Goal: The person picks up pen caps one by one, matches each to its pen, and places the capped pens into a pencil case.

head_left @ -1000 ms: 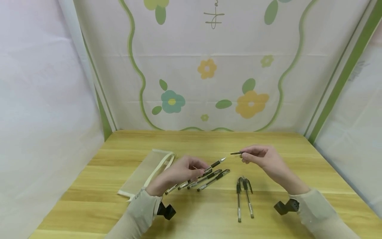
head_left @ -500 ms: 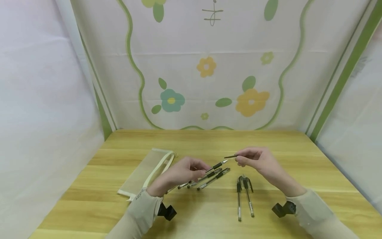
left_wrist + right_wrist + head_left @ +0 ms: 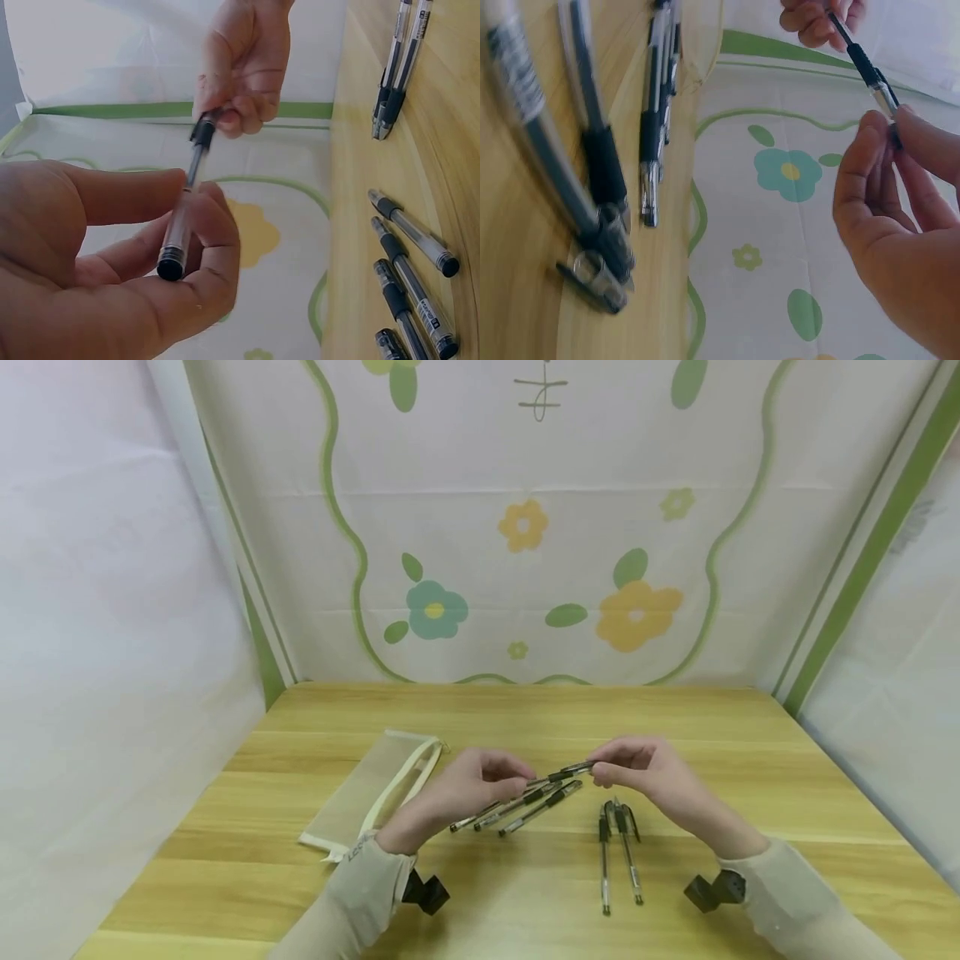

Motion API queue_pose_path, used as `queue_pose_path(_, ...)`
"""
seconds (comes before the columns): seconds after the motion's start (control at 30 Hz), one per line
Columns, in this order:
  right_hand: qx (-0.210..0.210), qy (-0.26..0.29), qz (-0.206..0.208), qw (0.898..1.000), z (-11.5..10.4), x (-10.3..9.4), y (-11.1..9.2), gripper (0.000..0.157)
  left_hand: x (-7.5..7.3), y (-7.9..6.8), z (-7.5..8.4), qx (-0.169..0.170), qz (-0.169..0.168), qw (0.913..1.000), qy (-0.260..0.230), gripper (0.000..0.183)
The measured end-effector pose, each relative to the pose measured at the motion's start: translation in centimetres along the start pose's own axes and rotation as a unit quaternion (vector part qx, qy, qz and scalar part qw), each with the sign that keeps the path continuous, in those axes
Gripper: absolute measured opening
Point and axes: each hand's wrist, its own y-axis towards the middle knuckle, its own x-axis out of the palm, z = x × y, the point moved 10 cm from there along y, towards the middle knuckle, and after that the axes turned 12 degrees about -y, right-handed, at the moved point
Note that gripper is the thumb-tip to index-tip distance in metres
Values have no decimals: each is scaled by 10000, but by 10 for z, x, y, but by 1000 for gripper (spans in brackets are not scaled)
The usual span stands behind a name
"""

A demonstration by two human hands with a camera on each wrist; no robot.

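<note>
My left hand (image 3: pixel 480 783) pinches the clear barrel of a black gel pen (image 3: pixel 178 229) above the table, its dark end plug towards the left wrist camera. My right hand (image 3: pixel 647 770) pinches a clear cap with a dark clip (image 3: pixel 886 96), which sits over the pen's tip. Below the left hand, several capped gel pens (image 3: pixel 534 808) lie side by side at a slant. Nearer the right forearm, two uncapped gel pens (image 3: pixel 604 864) lie on the table, with loose caps (image 3: pixel 594 279) beside their tips.
A cream mesh zip pouch (image 3: pixel 360 787) lies on the wooden table (image 3: pixel 525 910), left of the pens and partly behind the left wrist. White curtains with printed flowers (image 3: pixel 636 616) stand at the table's back and both sides.
My right hand has moved left and slightly down, bringing the cap from apart of the pen's tip to over it. The left hand stays nearly in place with the pen.
</note>
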Motion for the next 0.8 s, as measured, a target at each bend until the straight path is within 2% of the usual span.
queue_pose_path(0.13,-274,204,224,9992,-8,-4,-1,17,-4,1,1,110,202,9997,97,18)
queue_pose_path(0.3,-207,246,384,9987,-12,-7,-3,19,-9,1,-2,18,386,9992,114,18)
queue_pose_path(0.57,-145,72,521,9985,-16,-11,-3,20,-20,-3,9,279,872,9949,-426,18)
queue_pose_path(0.8,-298,389,447,9978,-16,-8,-5,16,-17,-5,21,661,903,9937,-87,18)
